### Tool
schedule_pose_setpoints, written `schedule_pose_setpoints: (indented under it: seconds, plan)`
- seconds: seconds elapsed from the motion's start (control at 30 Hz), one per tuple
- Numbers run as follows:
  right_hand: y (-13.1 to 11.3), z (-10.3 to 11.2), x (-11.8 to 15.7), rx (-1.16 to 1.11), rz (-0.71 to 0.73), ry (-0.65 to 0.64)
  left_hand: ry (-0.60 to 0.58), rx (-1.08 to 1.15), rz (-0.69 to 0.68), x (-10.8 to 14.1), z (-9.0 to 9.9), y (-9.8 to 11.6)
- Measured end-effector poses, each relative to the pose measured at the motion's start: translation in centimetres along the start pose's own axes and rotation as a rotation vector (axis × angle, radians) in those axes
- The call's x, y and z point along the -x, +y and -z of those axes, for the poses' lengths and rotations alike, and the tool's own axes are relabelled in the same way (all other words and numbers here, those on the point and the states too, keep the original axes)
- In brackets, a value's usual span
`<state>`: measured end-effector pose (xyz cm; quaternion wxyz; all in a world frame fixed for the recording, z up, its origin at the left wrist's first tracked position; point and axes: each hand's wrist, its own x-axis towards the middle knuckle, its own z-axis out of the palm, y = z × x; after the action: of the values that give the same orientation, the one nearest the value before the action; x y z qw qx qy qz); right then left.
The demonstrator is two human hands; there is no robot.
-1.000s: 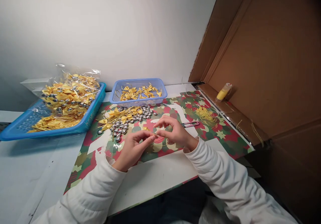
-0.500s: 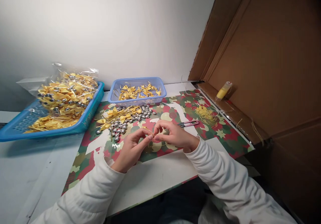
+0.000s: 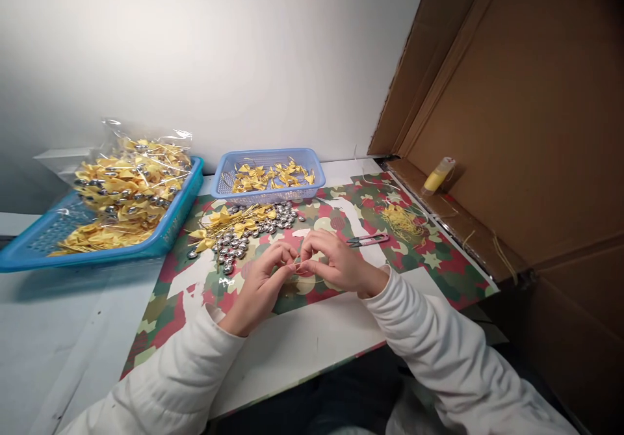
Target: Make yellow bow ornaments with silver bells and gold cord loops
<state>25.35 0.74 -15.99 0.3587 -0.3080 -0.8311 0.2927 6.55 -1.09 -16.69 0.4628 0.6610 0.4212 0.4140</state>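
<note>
Patterned board: silver beads, snips, yellow threads.

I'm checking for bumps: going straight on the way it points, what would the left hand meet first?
The left hand would probably meet the right hand first, at its fingertips; depth is hard to judge.

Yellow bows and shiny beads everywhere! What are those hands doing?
The left hand and right hand meet, fingertips pinching what looks like a thin strand. Yellow bows and silver beads lie beyond them. More bows sit in the small blue basket. Snips lie near the right hand.
</note>
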Motion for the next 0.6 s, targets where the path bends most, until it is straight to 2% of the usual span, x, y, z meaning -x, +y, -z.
schedule_pose_setpoints:
  seconds: [0.3, 0.6]
  plan:
    - [-0.74, -0.14, 0.20, 0.061, -0.026, -0.001, -0.045, -0.133, -0.075, 0.12, -0.14, 0.04]
    - [-0.48, -0.52, 0.09, -0.120, -0.113, 0.004, -0.111, 0.070, 0.071, 0.12, -0.10, -0.33]
